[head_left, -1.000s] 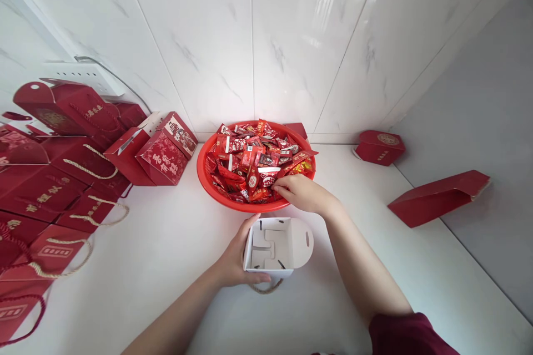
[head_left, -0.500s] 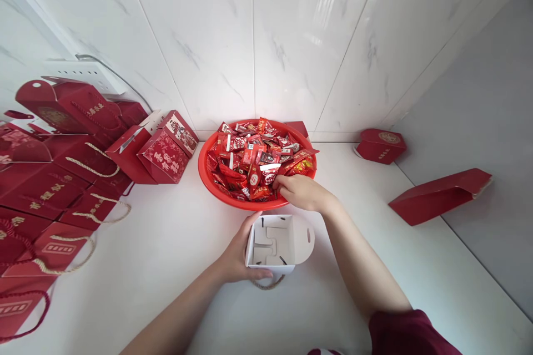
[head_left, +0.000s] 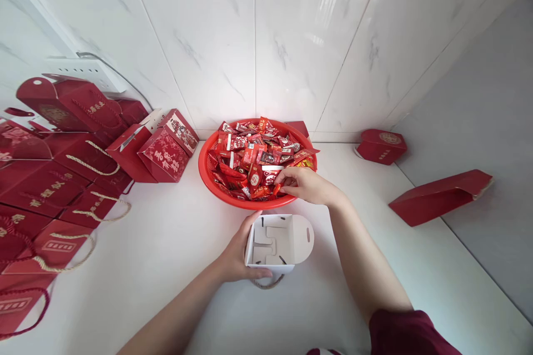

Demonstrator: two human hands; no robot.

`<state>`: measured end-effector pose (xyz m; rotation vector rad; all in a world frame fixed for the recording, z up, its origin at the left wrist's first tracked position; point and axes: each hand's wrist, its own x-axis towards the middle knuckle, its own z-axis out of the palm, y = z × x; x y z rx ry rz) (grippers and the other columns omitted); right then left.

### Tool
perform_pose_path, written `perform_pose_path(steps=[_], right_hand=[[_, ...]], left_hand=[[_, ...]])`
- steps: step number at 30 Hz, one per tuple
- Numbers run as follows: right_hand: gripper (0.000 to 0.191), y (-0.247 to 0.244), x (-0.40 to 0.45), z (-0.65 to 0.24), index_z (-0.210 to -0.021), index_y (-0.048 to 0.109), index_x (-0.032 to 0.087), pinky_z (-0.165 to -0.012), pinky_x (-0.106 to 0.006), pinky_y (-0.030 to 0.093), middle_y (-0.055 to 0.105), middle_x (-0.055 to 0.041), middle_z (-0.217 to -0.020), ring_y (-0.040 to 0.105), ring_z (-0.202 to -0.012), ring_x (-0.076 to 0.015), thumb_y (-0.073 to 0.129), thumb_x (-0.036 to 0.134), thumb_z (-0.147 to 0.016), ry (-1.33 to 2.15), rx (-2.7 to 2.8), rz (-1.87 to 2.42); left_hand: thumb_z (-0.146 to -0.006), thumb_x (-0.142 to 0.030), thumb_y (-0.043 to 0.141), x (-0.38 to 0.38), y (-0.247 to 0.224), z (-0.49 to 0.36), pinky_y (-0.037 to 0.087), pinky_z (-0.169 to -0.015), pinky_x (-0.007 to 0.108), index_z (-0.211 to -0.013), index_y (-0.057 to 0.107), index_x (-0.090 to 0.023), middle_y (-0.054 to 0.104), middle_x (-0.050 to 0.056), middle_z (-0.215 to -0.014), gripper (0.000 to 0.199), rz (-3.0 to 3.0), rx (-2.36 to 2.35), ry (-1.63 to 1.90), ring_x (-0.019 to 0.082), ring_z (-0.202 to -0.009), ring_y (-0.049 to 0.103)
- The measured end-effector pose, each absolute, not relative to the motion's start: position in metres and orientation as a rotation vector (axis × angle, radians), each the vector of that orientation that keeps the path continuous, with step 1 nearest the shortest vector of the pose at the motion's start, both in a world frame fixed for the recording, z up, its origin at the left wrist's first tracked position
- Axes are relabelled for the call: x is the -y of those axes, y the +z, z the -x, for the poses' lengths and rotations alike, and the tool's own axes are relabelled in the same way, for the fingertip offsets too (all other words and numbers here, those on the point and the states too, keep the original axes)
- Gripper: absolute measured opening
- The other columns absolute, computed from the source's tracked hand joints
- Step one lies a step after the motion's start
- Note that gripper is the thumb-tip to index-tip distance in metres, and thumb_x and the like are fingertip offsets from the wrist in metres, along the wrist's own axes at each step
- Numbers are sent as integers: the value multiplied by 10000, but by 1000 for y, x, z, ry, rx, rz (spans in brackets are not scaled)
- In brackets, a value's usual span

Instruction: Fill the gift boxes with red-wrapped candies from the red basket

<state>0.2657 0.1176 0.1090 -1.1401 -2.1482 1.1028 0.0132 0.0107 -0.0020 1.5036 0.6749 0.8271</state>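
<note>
In front of me an open gift box point(head_left: 272, 244) shows its bare white inside, its rounded flap folded out to the right and a rope handle hanging at its near side. My left hand point(head_left: 239, 258) grips the box's left side, thumb along the near wall. Just beyond stands a red plastic basket point(head_left: 202, 169) heaped with wrapped candies point(head_left: 254, 155). At the basket's near right rim, my right hand point(head_left: 302, 184) pinches a small red-wrapped candy point(head_left: 276, 189) between thumb and fingers.
Many red gift boxes with rope handles point(head_left: 41, 188) are stacked at the left, below a power strip point(head_left: 85, 71). Two more boxes point(head_left: 164, 155) stand left of the basket. At the right are a small red box point(head_left: 382, 146) and a lying red box point(head_left: 441, 195). A tiled wall point(head_left: 216, 39) closes the back.
My right hand has lifted slightly and shifted right from the pile, and a red candy now shows in its fingertips. My left hand and the box have stayed in place.
</note>
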Motion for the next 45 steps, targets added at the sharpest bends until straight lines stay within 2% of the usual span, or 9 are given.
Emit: perform_pose_path(steps=[4,10,15,30,33,36,38,45], right_hand=[[55,107,-119,-260,-892,635,190,-600,-256,464,659,-1,-740,602,-661,-148,601,191,-849,1068,2163,1184],[25,108,-119,-256,-873,608,189,-623,-252,425,638,2,-773,567,-673,-139,589,176,-864,972,2252,1108],[37,110,-117,-256,-877,605,188,-637,-253,419,633,1,-782,559,-678,-138,570,177,-884,957,2273,1073],[62,120,-107,-262,-922,628,203,-591,-243,439,629,22,-722,553,-633,-127,587,248,-911,913,2140,1121],[113,121,-106,-264,-960,659,203,-623,-256,455,667,7,-778,580,-666,-134,570,171,-897,845,2168,1159],[212,120,-108,-265,-974,685,204,-729,-280,478,709,-30,-946,628,-814,-159,538,86,-876,717,2217,1152],[234,120,-108,-265,-936,690,205,-772,-284,480,714,-33,-991,634,-871,-165,528,54,-859,684,2239,1145],[112,122,-107,-264,-806,620,197,-615,-256,429,675,2,-785,586,-676,-135,566,107,-845,758,2264,1178]], left_hand=[[-577,-346,923,-10,1,-15,323,-1129,612,-1565,145,-361,333,156,-1555,1257,-1486,-667,849,410,-1420,349],[-565,-333,928,-9,1,-17,334,-1118,610,-1566,148,-380,356,137,-1540,1270,-1459,-672,847,424,-1408,356],[-563,-359,926,-9,1,-17,298,-1130,626,-1572,137,-358,329,151,-1554,1281,-1470,-673,857,445,-1428,313],[-601,-339,913,-9,3,-18,343,-1103,639,-1554,163,-392,336,137,-1571,1214,-1422,-614,838,419,-1421,353],[-609,-339,909,-10,4,-18,350,-1099,639,-1560,139,-394,345,143,-1564,1225,-1430,-609,845,413,-1413,368],[-619,-335,905,-10,4,-18,363,-1088,637,-1562,131,-390,341,155,-1565,1221,-1427,-595,840,412,-1404,383],[-622,-333,904,-10,4,-18,349,-1095,643,-1561,132,-382,332,156,-1570,1217,-1434,-597,843,412,-1413,369],[-605,-338,914,-9,2,-18,350,-1099,635,-1554,152,-376,346,159,-1558,1217,-1428,-620,842,420,-1402,378]])
